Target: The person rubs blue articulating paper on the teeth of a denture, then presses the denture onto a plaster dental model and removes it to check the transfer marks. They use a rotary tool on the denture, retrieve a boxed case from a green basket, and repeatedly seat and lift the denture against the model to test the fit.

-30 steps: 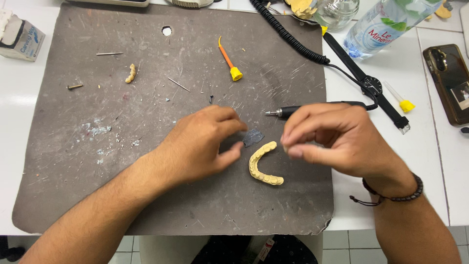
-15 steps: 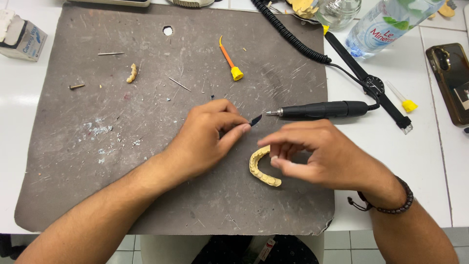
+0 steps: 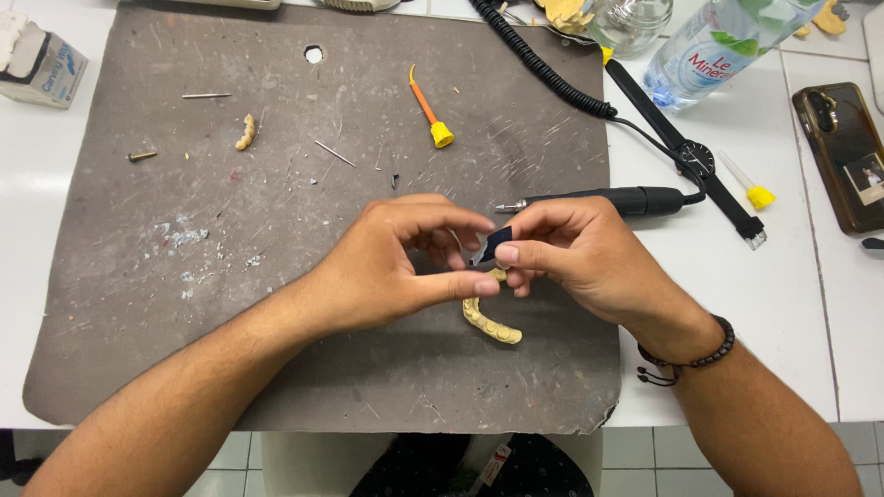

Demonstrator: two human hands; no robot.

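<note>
Both hands have drawn together: left hand [image 3: 391, 262] and right hand [image 3: 575, 253] pinch a small dark strip [image 3: 497, 244] above the yellow dental cast [image 3: 488, 320] on the grey mat [image 3: 184, 276].

Under your hands lies a matt grey rubbery mat [image 3: 184, 276], scuffed, scratched and dusted with pale powder. At frame centre the yellow dental cast [image 3: 491, 322] looks chalky and rough, like plaster. The black handpiece [image 3: 635, 199] at centre right looks smooth, with a shiny metal tip.
</note>
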